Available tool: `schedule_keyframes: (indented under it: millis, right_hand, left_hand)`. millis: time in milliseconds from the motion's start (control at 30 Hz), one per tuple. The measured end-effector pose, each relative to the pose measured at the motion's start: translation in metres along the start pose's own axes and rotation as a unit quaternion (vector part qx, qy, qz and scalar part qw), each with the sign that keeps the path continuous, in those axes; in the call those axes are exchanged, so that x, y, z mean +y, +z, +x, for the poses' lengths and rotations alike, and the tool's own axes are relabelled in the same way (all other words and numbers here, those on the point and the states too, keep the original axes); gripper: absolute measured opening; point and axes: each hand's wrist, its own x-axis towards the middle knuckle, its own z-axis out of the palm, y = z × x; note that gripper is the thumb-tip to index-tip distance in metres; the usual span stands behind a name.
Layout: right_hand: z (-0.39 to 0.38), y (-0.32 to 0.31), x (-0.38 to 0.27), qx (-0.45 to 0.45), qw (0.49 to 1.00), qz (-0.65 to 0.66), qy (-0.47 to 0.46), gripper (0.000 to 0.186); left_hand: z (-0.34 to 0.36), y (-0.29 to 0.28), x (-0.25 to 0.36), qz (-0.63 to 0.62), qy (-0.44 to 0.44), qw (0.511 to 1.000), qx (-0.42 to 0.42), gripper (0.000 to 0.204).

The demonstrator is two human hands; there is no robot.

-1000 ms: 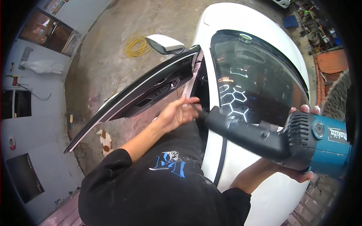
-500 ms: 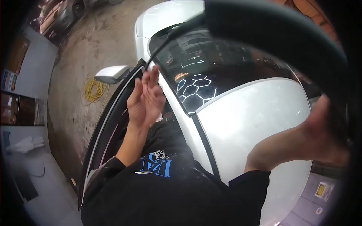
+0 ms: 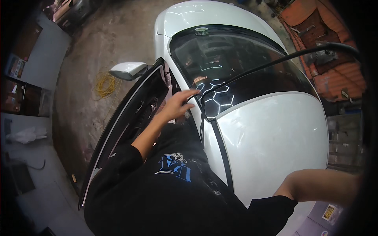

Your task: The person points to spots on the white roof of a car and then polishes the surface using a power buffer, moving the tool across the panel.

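A long black rubber strip (image 3: 258, 71) arches across the windscreen (image 3: 271, 78) of a white car from the right rim of the head view. Close to the windscreen's near left corner it bends, and a length hangs down over the white pillar. My left hand (image 3: 179, 105) is at this bend, thumb and fingers closed round a thin dark part of the strip. Bent at the elbow, my right arm (image 3: 323, 185) stretches over the white roof (image 3: 271, 133) toward the right rim; its hand is lost beyond the dark edge.
On my left stands the open car door (image 3: 118, 118) with its white mirror (image 3: 128, 70). A coiled yellow hose (image 3: 107, 84) lies on the concrete floor. A round roll (image 3: 201, 31) rests at the windscreen's far edge. Orange sheeting (image 3: 327, 59) and clutter stand at the right.
The strip has swung away from close in front of me to lie farther over the windscreen. My left hand, open before, has moved right and closed on it. My right hand has left the view.
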Motion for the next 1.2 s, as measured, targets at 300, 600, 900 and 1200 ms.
schedule_keyframes:
  millis: [300,600,900,1200]
  right_hand:
    - [-0.018,-0.009,0.006,-0.021,0.999,-0.035,0.022,0.129]
    - [-0.04,-0.001,0.007,-0.051,0.997,-0.047,0.035,0.126]
    - [-0.091,-0.009,-0.01,-0.058,0.994,-0.048,0.075,0.124]
    - [-0.22,-0.026,-0.016,-0.037,0.979,-0.027,0.197,0.121]
  left_hand:
    - [0.003,0.014,-0.048,0.086,0.001,0.978,0.19,0.012]
    - [-0.041,0.006,-0.162,0.248,-0.199,0.938,0.134,0.019]
    - [-0.064,0.024,-0.18,0.262,-0.179,0.948,0.041,0.02]
    - [-0.038,0.018,-0.118,0.21,-0.248,0.924,0.201,0.042]
